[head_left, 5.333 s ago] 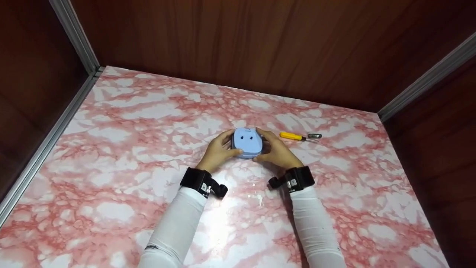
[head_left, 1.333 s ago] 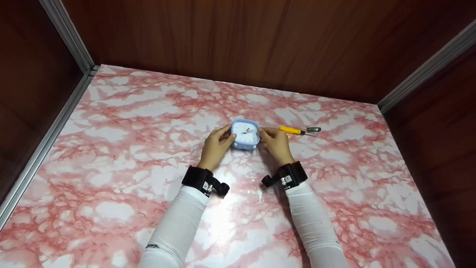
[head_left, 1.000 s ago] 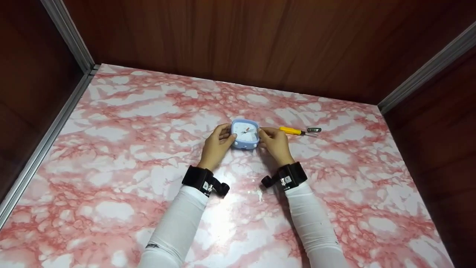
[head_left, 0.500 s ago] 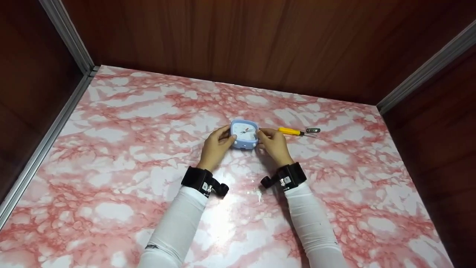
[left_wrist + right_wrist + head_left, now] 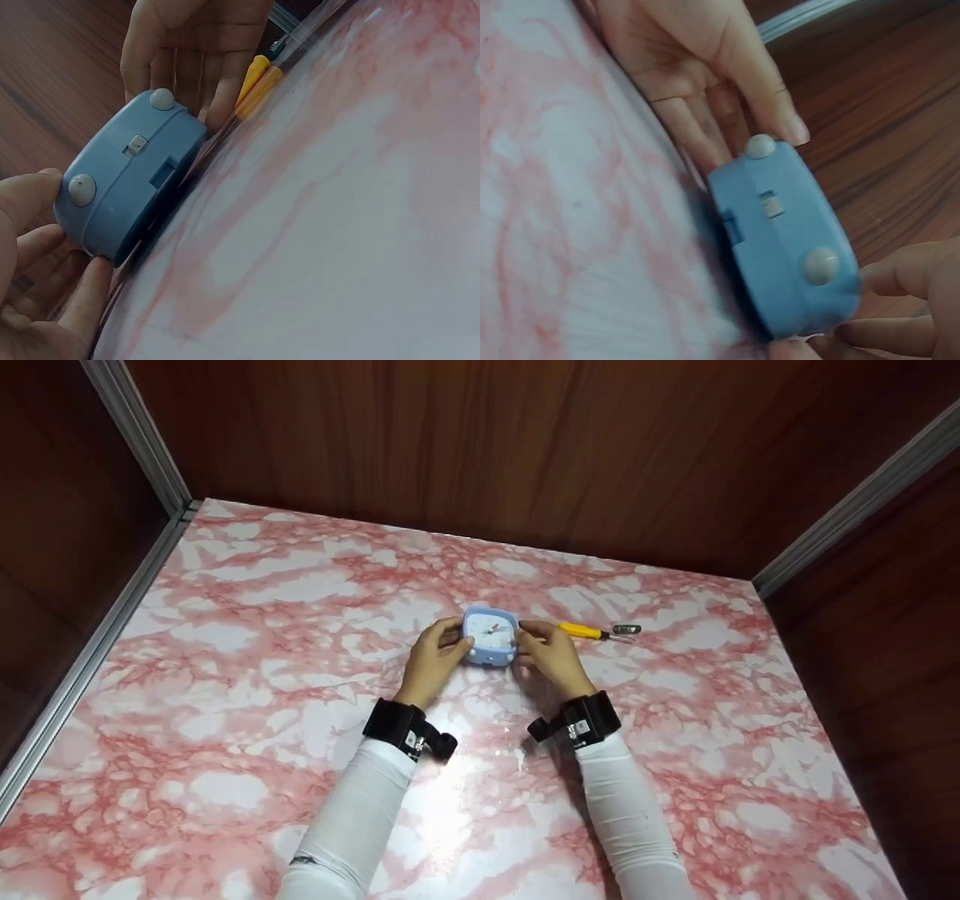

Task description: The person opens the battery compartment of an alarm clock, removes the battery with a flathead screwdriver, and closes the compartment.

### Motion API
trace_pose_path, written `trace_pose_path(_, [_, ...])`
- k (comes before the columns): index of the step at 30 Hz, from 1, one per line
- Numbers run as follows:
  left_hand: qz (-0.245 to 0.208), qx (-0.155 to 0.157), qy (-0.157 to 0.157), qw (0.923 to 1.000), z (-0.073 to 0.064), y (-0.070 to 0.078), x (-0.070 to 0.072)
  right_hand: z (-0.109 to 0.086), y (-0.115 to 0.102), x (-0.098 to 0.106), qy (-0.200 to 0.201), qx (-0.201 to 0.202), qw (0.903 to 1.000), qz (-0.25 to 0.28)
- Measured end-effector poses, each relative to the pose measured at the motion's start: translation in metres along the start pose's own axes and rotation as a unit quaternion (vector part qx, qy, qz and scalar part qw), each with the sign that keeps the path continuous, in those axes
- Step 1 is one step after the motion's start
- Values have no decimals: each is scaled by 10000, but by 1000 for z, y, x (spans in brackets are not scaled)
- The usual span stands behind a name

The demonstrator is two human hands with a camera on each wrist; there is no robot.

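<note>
A small light-blue alarm clock (image 5: 490, 631) is held dial up near the middle of the table, its white face and hands showing in the head view. My left hand (image 5: 433, 660) grips its left side, thumb at the near corner. On the opposite side, my right hand (image 5: 556, 660) pinches the edge. Two round white feet and a small white switch stand out on the clock's near side (image 5: 135, 176) in the left wrist view. The right wrist view shows that same side of the clock (image 5: 784, 232), slightly blurred. The clock's back is hidden.
A screwdriver (image 5: 581, 631) with a yellow handle lies just right of my right hand. Beside its tip is a small dark green battery-like cylinder (image 5: 627, 628). Dark wood panels (image 5: 480, 450) enclose the pink marbled table (image 5: 300, 607) at the back and sides.
About five seconds ago the clock showed a plain blue side with two black dots; now its dial is up. Lately, the right fingers have shifted slightly along its edge.
</note>
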State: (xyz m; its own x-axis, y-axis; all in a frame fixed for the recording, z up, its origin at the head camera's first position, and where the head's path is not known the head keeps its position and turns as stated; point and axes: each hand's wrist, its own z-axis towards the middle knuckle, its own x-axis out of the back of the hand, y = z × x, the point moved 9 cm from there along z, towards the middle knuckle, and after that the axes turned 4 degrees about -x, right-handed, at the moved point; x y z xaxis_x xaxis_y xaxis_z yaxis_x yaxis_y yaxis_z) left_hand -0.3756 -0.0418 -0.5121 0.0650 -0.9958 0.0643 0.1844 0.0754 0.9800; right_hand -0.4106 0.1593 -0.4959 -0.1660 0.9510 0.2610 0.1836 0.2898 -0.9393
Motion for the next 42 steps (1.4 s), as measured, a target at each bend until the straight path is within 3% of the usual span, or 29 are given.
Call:
trace_pose_path(3, [104,28,-60,9999,1,2,1,-4,-8,4,-88,93,9993,-346])
trace_pose_path(6, [388,26,-120,9992,3,7,4,-9,-22,8,-154,434,9926,-1122])
trace_pose_path(9, [963,-129,-218,9950,4,19,11,-15,-35,10,-262,748,9832,-1643])
trace_pose_path(11, [1509,-342,-324,9874,3,29,15,-20,-42,11,-321,925,9789,-1793])
trace_pose_path(14, [2333,-712,-503,9685,-3,46,21,-30,-49,15,-326,1193,9738,-1910])
trace_pose_path(17, [3202,-855,-690,9409,-11,56,27,-42,-51,23,-263,1452,9648,-2175])
trace_pose_path(20, [3977,-679,-901,9106,-20,58,36,-54,-43,33,-255,1476,9486,-2787])
trace_pose_path(22, [4377,-506,-1054,8915,-25,56,44,-62,-37,40,-247,1398,9324,-3323])
trace_pose_path(26, [4830,-296,-1333,8649,-32,52,64,-74,-25,61,-205,1098,9047,-4112])
trace_pose_path(28, [4992,-184,-1474,8537,-35,50,74,-80,-20,73,-151,955,8960,-4334])
trace_pose_path(31, [5098,-64,-1531,8465,-42,49,90,-88,-13,89,-121,717,8902,-4497])
trace_pose_path(35, [5121,111,-1456,8464,-48,50,105,-95,-7,106,-107,481,8851,-4629])
trace_pose_path(42, [5149,279,-1475,8440,-52,52,111,-100,1,115,-106,372,8769,-4792])
